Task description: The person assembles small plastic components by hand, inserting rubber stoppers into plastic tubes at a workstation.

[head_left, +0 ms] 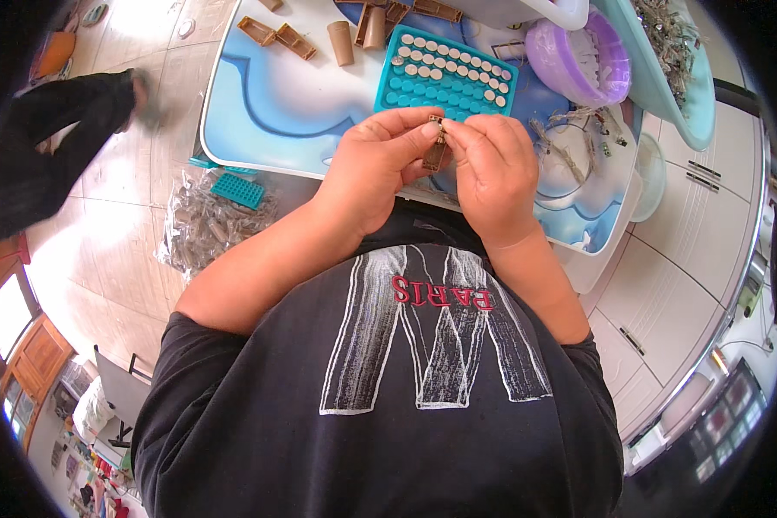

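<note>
Between my two hands, at the near edge of the table, is a small brown plastic casing [435, 158]. My left hand [373, 164] closes round it from the left, with the thumb pressed near its top. The fingertips of my right hand [497, 173] pinch at the same upper end; a small part there is too tiny to make out. Just beyond my hands lies a teal rack [387, 86] with rows of round holes, many filled by white round pieces. Several similar brown casings [295, 41] and a brown tapered cup [340, 43] lie farther back on the blue-and-white table [268, 112].
A purple basket [540, 52] and a pale teal basin [704, 112] of small metal parts stand right of the rack. Loose wires [574, 160] lie near my right hand. Left of the table are a clear bag [203, 229] of brown parts and a person's dark-trousered leg [56, 155].
</note>
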A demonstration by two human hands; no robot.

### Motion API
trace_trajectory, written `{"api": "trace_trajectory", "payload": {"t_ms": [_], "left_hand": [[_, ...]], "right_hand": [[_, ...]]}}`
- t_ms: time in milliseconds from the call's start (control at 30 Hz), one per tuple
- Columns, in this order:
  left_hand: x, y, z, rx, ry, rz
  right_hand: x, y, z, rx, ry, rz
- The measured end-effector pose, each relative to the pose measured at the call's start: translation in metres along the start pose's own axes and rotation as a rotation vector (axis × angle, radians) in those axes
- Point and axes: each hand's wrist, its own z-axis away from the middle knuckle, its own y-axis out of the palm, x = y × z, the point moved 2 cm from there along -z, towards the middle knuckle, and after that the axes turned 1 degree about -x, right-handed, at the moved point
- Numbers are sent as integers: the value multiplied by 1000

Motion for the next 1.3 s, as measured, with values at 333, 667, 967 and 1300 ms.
{"api": "trace_trajectory", "payload": {"t_ms": [333,667,967,1300], "left_hand": [[-16,-11,11,63,84,25],[-28,-19,23,-14,91,-28],[-32,-12,27,31,61,53],[-21,0,17,107,-13,-5]], "right_hand": [[-4,6,-51,-17,-119,-173],[6,61,-115,398,-189,4],[9,14,-91,83,-169,-132],[17,-38,-24,217,13,-121]]}}
